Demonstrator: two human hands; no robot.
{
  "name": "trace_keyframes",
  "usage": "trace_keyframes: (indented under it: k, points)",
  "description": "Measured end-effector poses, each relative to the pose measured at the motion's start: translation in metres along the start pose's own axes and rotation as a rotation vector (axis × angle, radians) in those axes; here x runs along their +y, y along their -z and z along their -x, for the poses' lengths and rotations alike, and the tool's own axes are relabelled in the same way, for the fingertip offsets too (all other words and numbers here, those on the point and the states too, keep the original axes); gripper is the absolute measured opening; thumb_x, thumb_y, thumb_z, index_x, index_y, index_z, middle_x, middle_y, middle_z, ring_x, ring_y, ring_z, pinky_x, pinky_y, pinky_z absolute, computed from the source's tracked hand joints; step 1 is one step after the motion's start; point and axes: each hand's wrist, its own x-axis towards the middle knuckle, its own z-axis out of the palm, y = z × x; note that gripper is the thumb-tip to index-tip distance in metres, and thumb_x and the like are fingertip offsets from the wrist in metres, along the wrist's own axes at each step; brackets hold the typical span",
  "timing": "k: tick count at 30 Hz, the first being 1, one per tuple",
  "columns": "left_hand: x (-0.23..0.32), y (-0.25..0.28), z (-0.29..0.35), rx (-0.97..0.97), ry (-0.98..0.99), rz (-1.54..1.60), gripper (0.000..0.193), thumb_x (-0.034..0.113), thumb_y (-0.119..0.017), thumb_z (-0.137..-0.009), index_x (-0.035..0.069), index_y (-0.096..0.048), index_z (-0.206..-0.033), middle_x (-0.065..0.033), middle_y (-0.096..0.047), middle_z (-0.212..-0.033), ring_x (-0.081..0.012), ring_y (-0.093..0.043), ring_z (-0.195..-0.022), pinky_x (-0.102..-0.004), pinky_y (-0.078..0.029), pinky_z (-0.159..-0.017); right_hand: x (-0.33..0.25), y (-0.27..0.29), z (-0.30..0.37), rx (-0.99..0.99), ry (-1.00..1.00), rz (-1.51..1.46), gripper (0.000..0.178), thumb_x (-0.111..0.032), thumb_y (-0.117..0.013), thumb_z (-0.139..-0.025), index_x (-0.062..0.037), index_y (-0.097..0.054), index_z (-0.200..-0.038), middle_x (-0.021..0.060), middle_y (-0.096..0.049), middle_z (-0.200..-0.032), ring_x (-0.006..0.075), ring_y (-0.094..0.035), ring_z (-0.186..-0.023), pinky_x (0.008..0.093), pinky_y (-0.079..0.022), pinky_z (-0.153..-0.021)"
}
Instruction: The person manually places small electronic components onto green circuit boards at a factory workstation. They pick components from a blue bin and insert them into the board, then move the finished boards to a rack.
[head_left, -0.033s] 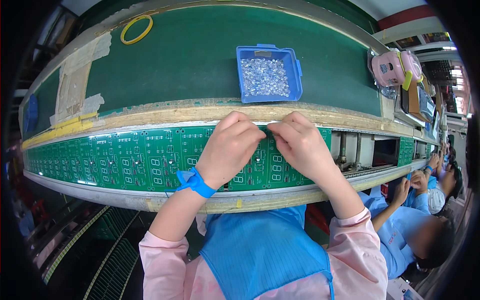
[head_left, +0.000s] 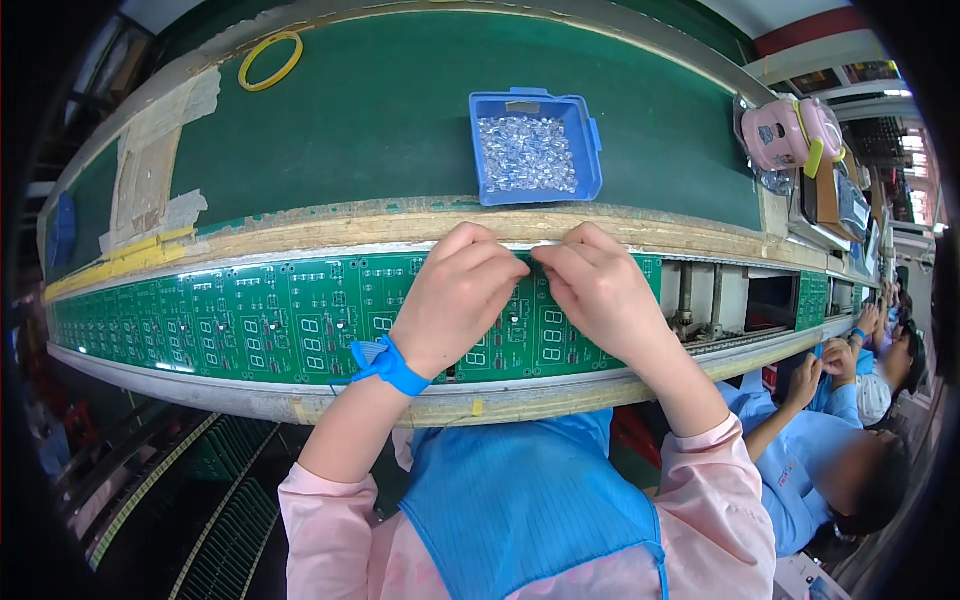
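My left hand, with a blue wrist strap on its wrist, is pinched closed over the upper part of a green circuit board. Facing it, my right hand pinches too, thumb and forefinger together near the board's far edge. The fingertips of both hands almost meet, and whatever lies between them is too small or hidden to name. White seven-segment digit displays show on the board between and below my hands. Beyond them stands a blue bin of small transparent parts.
A row of similar green boards runs left along the rail. On the green bench top lies a yellow tape ring. A pink container stands at the far right. A co-worker in blue sits to my right.
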Motion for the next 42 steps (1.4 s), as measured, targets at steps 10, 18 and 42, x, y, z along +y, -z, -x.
trace_keyframes:
  k: [10, 18, 42]
  points:
    - [0.003, 0.001, 0.000, 0.012, 0.076, 0.030, 0.012, -0.001, -0.072, -0.077, 0.000, -0.068, -0.089, -0.0087, -0.066, -0.087, -0.0274, -0.060, -0.091, -0.0374, -0.050, -0.080, 0.002, 0.000, -0.002, 0.005, -0.006, -0.025, 0.019, 0.004, -0.062, -0.068, 0.0011, -0.063, -0.088, 0.0119, -0.062, -0.075, 0.0282, -0.060, -0.082, 0.0388, -0.052, -0.073]
    - [0.014, -0.008, -0.002, -0.036, 0.062, -0.005, 0.021, -0.006, -0.073, -0.075, 0.002, -0.066, -0.094, -0.0090, -0.066, -0.089, -0.0257, -0.062, -0.089, -0.0357, -0.052, -0.077, 0.009, 0.001, 0.000, 0.000, -0.003, -0.106, 0.018, 0.005, -0.062, -0.068, 0.0002, -0.060, -0.086, 0.0125, -0.062, -0.073, 0.0297, -0.060, -0.080, 0.0404, -0.052, -0.071]
    - [0.016, -0.025, 0.002, -0.066, 0.162, 0.051, 0.044, -0.012, -0.068, -0.075, 0.002, -0.047, -0.112, -0.0120, -0.061, -0.094, -0.0270, -0.066, -0.089, -0.0374, -0.054, -0.075, 0.012, -0.004, 0.004, 0.008, -0.043, -0.140, 0.025, 0.004, -0.064, -0.072, -0.0017, -0.059, -0.096, 0.0097, -0.063, -0.081, 0.0291, -0.061, -0.085, 0.0404, -0.053, -0.072]
